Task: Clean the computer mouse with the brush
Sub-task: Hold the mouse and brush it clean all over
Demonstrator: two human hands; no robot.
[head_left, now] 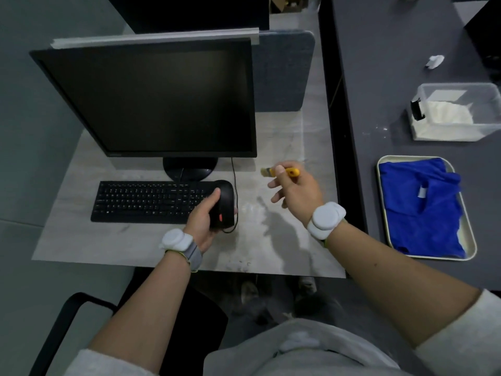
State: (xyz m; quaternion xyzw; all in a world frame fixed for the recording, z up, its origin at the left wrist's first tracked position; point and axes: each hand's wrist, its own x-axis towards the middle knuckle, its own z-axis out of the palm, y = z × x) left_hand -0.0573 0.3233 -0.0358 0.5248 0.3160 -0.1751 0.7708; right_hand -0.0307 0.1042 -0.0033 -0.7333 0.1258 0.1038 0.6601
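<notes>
A black wired computer mouse (225,202) with a red wheel is lifted off the light desk (284,142), just right of the keyboard. My left hand (204,218) grips it from the left side, thumb on its top. My right hand (296,189) is to the right of the mouse and apart from it, holding a small brush (280,172) with a yellow handle. The pale bristles point left, toward the mouse, and do not touch it. The other fingers of that hand are spread.
A black keyboard (146,202) and a dark monitor (151,99) stand at the left. White dust lies on the desk (252,210) right of the mouse. On the dark table at right sit a tray with a blue cloth (423,207) and a clear box of white powder (455,112).
</notes>
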